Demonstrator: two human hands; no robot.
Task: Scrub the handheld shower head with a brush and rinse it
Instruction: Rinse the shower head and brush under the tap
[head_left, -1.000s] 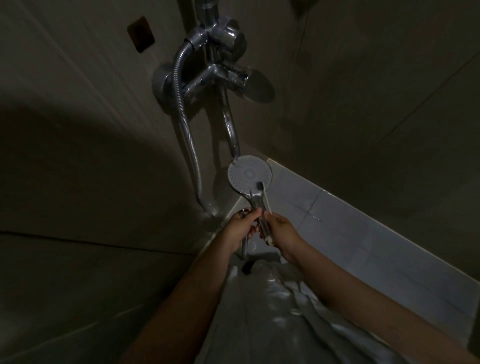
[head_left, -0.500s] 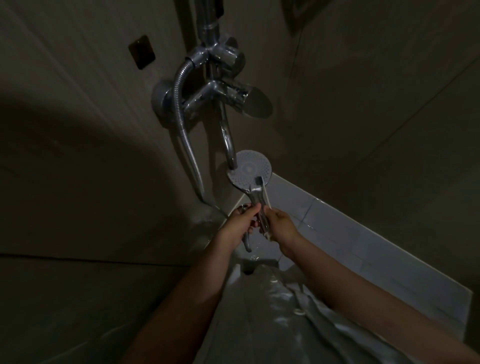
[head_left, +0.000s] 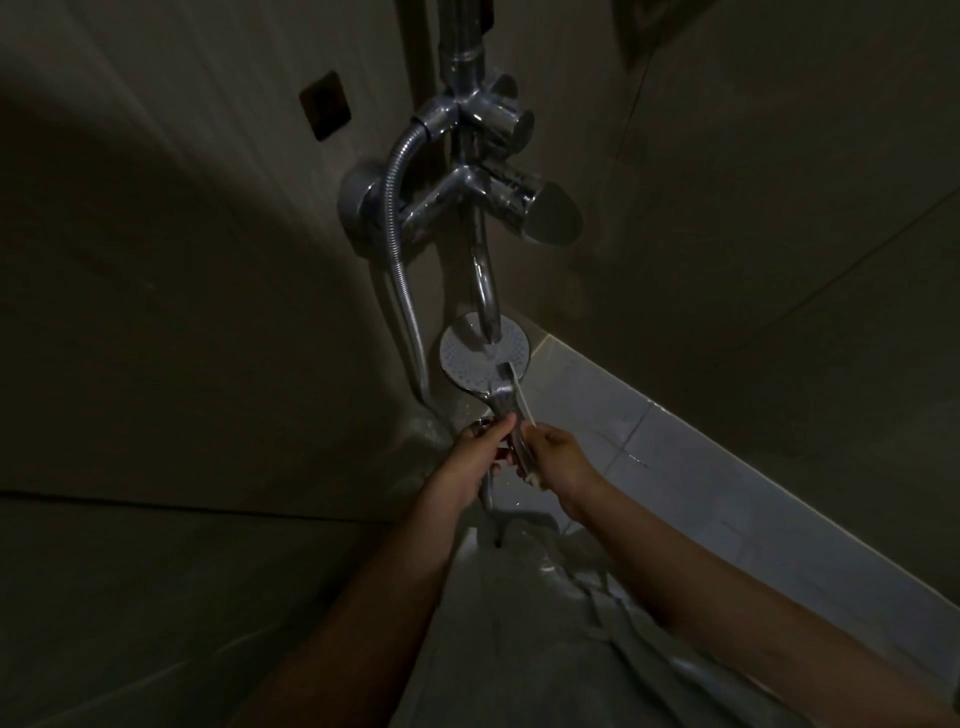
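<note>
The handheld shower head (head_left: 470, 356) has a round pale face turned up towards me and a chrome handle. My left hand (head_left: 480, 453) grips that handle from the left. My right hand (head_left: 558, 457) holds a thin white brush (head_left: 521, 402), which lies along the handle with its tip at the lower right rim of the face. The face sits right under the chrome spout (head_left: 485, 293), whose end overlaps its upper part. Water seems to run from the spout onto the face, though the dim light makes this hard to confirm.
The chrome mixer valve (head_left: 467, 192) with its lever (head_left: 553, 221) is mounted on the tiled wall above. A ribbed metal hose (head_left: 400, 270) hangs down on the left. A pale tiled ledge (head_left: 675, 467) runs along the right. My light clothing (head_left: 545, 623) fills the bottom.
Both hands have lifted the shower head away from me, bringing its face under the spout. The brush tip stays at the lower right rim of the face.
</note>
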